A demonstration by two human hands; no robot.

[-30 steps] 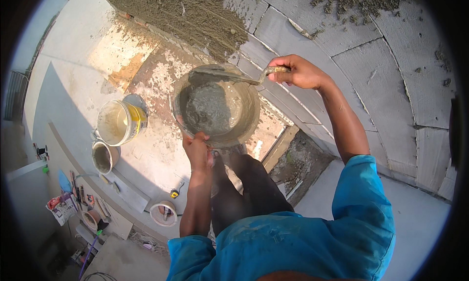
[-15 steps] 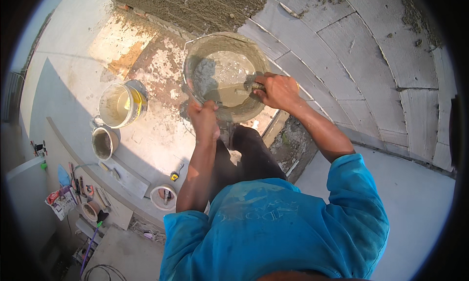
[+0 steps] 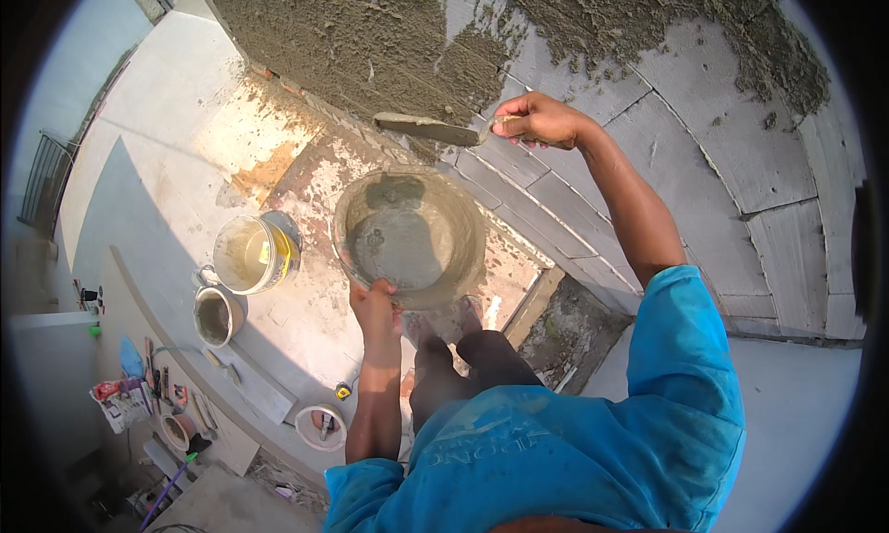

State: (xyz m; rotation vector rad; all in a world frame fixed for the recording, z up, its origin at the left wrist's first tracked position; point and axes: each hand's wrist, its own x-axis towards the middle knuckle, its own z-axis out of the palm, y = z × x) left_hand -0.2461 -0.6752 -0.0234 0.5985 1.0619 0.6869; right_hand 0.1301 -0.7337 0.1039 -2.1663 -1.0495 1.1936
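My right hand is closed round the handle of a trowel. Its long, mortar-smeared blade points left, raised beyond the bucket and close to the wall. My left hand grips the near-left rim of a wide bucket, fingers partly hidden by the rim. Wet grey mortar lies in the bucket's bottom. Rough wet mortar covers the far part of the block wall, while its right part shows mostly bare pale blocks with a mortar band along the top.
Left of the bucket stand a white-and-yellow pail and a smaller pot. A white tub and a yellow tape measure lie near my left arm. Several hand tools and a bag crowd the lower left. A rubble-filled strip runs below the wall.
My right hand has lifted the trowel out of the bucket, up toward the wall. The bucket, still in my left hand, sits lower in view, and more of the mortared wall shows.
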